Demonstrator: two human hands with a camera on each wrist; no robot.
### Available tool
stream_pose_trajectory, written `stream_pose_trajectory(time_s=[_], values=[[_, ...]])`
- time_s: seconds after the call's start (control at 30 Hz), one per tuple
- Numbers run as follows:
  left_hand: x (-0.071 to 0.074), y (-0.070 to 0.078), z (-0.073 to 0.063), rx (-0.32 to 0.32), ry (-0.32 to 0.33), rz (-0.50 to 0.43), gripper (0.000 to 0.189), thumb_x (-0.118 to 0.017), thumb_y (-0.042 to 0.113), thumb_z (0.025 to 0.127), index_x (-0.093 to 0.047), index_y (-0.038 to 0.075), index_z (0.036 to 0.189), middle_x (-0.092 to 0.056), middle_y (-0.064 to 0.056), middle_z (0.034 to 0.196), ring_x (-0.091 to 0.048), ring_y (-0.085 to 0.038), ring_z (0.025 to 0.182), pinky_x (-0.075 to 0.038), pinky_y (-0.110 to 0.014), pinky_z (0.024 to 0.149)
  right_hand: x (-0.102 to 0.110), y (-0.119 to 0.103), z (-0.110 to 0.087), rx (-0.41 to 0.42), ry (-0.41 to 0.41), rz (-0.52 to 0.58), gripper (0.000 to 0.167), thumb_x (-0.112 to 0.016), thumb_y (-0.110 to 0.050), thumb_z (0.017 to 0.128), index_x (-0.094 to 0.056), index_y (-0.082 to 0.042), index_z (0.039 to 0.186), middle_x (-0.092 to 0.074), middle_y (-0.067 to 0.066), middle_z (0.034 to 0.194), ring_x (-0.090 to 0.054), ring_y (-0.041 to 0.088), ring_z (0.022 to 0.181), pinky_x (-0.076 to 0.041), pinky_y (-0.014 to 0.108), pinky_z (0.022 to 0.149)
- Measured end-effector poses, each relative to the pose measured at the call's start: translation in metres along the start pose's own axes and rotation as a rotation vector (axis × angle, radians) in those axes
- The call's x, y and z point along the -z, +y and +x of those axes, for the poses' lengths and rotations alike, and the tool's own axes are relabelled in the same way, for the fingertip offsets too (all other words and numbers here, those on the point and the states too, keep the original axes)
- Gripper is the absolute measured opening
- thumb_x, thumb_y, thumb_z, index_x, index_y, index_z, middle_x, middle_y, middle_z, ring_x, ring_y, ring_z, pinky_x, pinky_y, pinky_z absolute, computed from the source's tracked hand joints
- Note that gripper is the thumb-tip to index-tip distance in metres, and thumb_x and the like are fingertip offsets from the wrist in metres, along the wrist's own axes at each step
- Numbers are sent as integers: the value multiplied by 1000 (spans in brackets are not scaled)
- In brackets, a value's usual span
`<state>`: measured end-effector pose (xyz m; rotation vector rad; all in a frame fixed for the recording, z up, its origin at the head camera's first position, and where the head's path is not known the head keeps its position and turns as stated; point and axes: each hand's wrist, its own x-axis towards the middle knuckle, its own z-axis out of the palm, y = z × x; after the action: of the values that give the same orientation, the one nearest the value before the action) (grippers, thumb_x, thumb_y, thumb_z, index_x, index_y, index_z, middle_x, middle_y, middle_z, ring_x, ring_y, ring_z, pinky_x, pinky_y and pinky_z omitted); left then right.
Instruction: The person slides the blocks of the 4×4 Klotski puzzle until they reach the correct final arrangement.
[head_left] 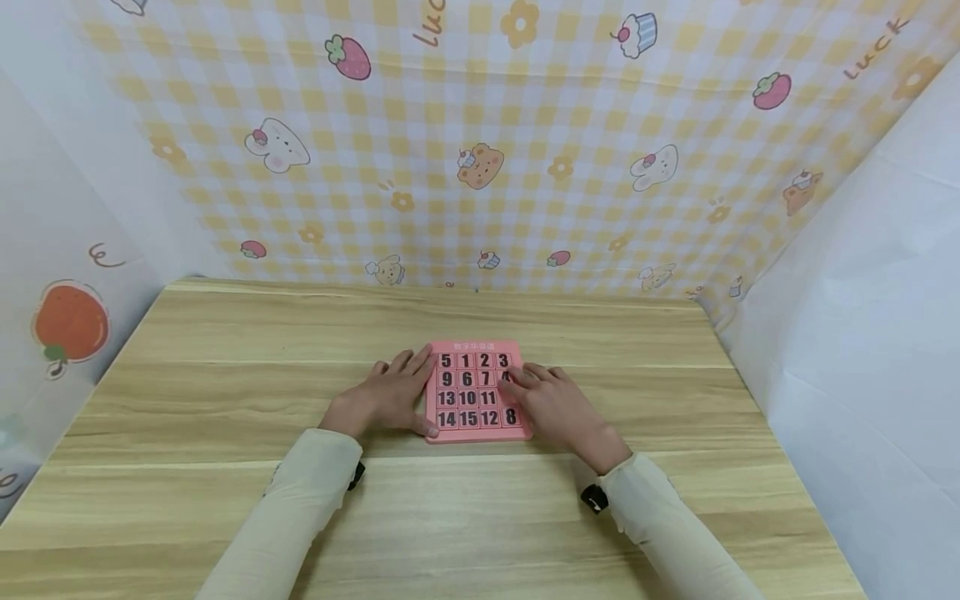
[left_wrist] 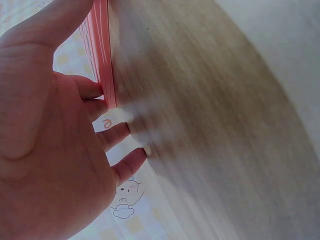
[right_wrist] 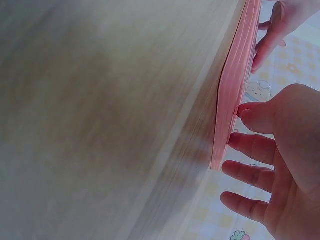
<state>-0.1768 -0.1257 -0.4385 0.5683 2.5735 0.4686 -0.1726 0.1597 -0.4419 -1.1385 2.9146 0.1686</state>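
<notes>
A pink sliding number puzzle (head_left: 478, 435) lies flat on the wooden table, its square tiles bearing black numbers. In the third row, the rightmost slot shows no tile. My left hand (head_left: 386, 398) rests along the puzzle's left edge, fingers extended, with the thumb by the near left corner. The left wrist view shows fingertips of the left hand (left_wrist: 60, 145) against the pink side. On the right, my right hand (head_left: 558, 408) reaches over the edge and touches the tile marked 4 (head_left: 505, 377), partly covering it. The right hand (right_wrist: 285, 160) has its other fingers spread beside the frame.
The wooden table (head_left: 450, 525) extends around the puzzle. A yellow checked cloth (head_left: 420, 133) with cartoon prints hangs behind it, and white sheets (head_left: 862, 275) hang at the sides. Each wrist wears a black strap device (head_left: 595, 498).
</notes>
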Motion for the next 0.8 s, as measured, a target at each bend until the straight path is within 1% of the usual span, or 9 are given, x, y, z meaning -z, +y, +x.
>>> stream_pose_trajectory(time_s=[0.23,0.47,0.7,0.8], values=[[0,0,0,6,-1,1,119,-77,57,78,-8,3,159,3,-11,167,-1,-40,153,-10,-62,120,1,0,0,6,-13,-18,44,-55,-21,101,-52,-22,145,-51,6,149,-49,32,135,-45,53,105],[1,-1,0,6,-4,7,119,-76,57,78,-7,4,159,3,-11,168,-1,-39,153,-10,-62,120,0,1,1,5,-17,-26,45,-56,-22,101,-52,-23,145,-50,5,150,-49,32,135,-45,53,105],[2,1,0,23,-12,5,119,-76,57,78,-7,6,159,5,-9,168,-1,-38,153,-10,-61,120,0,1,0,10,-8,-20,44,-53,-19,102,-52,-22,145,-51,6,149,-49,32,135,-45,53,105],[2,1,0,25,-14,9,119,-76,58,78,-7,6,159,5,-9,168,-1,-38,153,-10,-60,120,0,1,-2,13,-1,-15,45,-54,-17,101,-52,-22,146,-50,7,150,-49,32,135,-45,53,106]])
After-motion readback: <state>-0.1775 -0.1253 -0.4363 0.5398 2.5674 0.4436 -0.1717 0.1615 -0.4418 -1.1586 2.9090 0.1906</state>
